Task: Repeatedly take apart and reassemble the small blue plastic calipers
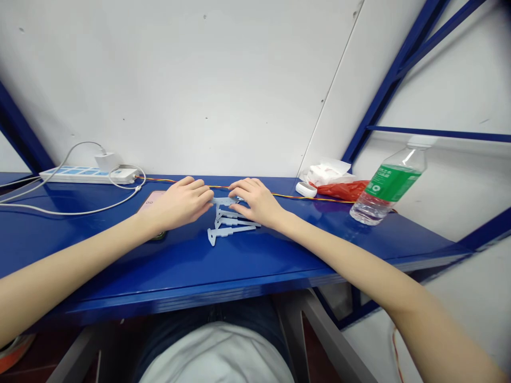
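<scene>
Head-worn view of two bare hands above a glossy blue painted-metal bench (287,260). The left hand (181,203) and the right hand (257,202) face each other with fingers curled, grasping opposite ends of a pale blue moulded plastic strip (224,201). Directly below the strip, a cluster of pale blue moulded plastic rods (231,227) lies on the bench between the forearms. Left of the hands are a white power strip (85,175), a white plug charger (107,161) and a white cable (72,213); a pink phone (147,202) lies partly under the left wrist. A twisted orange-and-yellow wire (295,196) runs behind the hands. To the right are a round white plastic object (306,189), white tissue (325,173), a red plastic bag (347,190) and a clear plastic water bottle with a green label (387,186).
</scene>
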A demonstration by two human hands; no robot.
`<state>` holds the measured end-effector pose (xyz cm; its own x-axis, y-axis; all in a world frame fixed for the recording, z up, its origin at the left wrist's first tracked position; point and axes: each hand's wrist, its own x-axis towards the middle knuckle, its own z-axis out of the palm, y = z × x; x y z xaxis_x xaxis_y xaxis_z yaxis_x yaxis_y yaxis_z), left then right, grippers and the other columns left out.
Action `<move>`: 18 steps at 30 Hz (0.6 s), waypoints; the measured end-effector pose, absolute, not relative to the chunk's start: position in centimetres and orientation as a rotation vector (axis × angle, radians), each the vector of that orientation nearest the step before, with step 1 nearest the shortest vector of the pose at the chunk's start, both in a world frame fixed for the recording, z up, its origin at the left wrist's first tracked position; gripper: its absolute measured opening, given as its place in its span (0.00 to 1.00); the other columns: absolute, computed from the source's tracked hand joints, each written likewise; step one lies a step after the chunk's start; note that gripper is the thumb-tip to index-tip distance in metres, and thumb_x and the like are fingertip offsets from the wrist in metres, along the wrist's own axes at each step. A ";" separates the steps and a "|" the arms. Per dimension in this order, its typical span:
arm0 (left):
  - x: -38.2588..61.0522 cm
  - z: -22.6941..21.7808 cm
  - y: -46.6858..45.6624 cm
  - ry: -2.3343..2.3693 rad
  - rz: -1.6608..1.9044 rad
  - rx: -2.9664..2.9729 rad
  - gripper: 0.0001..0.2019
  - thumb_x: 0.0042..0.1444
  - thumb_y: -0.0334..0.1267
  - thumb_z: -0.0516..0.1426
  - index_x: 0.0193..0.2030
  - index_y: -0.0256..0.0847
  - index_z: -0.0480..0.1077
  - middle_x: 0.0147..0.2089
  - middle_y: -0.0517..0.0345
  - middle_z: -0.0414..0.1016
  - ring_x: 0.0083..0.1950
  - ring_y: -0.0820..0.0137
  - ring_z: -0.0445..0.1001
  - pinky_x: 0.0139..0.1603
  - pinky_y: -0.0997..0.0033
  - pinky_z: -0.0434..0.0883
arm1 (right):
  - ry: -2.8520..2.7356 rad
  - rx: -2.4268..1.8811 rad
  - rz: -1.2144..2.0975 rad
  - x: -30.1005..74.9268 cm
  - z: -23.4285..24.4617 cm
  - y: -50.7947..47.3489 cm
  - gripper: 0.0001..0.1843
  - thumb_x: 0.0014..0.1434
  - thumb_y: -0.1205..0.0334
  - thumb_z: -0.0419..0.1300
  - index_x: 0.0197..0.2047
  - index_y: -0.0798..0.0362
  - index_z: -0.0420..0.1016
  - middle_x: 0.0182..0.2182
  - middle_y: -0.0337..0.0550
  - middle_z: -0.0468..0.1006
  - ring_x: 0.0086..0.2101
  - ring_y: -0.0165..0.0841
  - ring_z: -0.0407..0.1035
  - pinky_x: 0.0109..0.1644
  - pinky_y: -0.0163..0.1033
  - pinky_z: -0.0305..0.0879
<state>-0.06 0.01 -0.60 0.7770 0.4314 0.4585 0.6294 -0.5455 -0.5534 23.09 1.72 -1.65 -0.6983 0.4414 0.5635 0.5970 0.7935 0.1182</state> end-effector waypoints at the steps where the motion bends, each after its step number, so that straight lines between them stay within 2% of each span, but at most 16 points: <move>1: 0.0 -0.6 -0.1 -0.793 -0.349 -2.244 0.16 0.64 0.39 0.45 0.33 0.39 0.70 0.31 0.51 0.73 0.37 0.64 0.71 0.41 0.65 0.66 | -2.458 -0.774 -0.404 23.0 -1.6 1.6 0.07 0.61 0.59 0.56 0.41 0.51 0.72 0.47 0.46 0.75 0.48 0.37 0.65 0.54 0.45 0.55; 4: 0.0 -0.3 -0.2 -0.839 -0.354 -2.285 0.15 0.64 0.41 0.46 0.36 0.39 0.71 0.33 0.50 0.75 0.39 0.63 0.72 0.43 0.64 0.66 | -2.434 -0.780 -0.428 22.9 -1.5 1.7 0.07 0.61 0.59 0.57 0.39 0.52 0.72 0.46 0.47 0.75 0.48 0.37 0.66 0.54 0.44 0.55; 9: -1.2 -0.1 0.5 -1.004 -0.401 -2.262 0.18 0.63 0.45 0.47 0.49 0.34 0.70 0.44 0.44 0.76 0.48 0.57 0.71 0.46 0.60 0.66 | -2.377 -0.900 -0.440 23.9 -1.5 2.6 0.05 0.61 0.59 0.58 0.37 0.52 0.71 0.45 0.46 0.75 0.47 0.38 0.67 0.54 0.44 0.55; 12: -1.6 -0.2 0.8 -1.071 -0.378 -2.253 0.19 0.64 0.45 0.46 0.45 0.34 0.71 0.41 0.45 0.76 0.46 0.58 0.72 0.45 0.60 0.67 | -2.338 -0.918 -0.470 24.1 -1.7 2.9 0.05 0.60 0.60 0.58 0.36 0.52 0.71 0.45 0.47 0.76 0.47 0.38 0.67 0.54 0.44 0.56; 18: -0.4 -0.9 0.1 -0.839 -0.282 -2.387 0.18 0.64 0.45 0.45 0.40 0.36 0.71 0.39 0.47 0.75 0.43 0.60 0.72 0.45 0.61 0.68 | -2.340 -0.708 -0.565 23.6 -1.9 2.4 0.05 0.60 0.59 0.59 0.35 0.52 0.71 0.44 0.47 0.76 0.45 0.38 0.68 0.52 0.45 0.58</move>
<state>-0.37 0.11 -0.90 0.7790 0.5025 0.3750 0.6270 -0.6293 -0.4592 23.59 2.44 -1.91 -0.6626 0.3419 0.6664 0.6083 0.7647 0.2126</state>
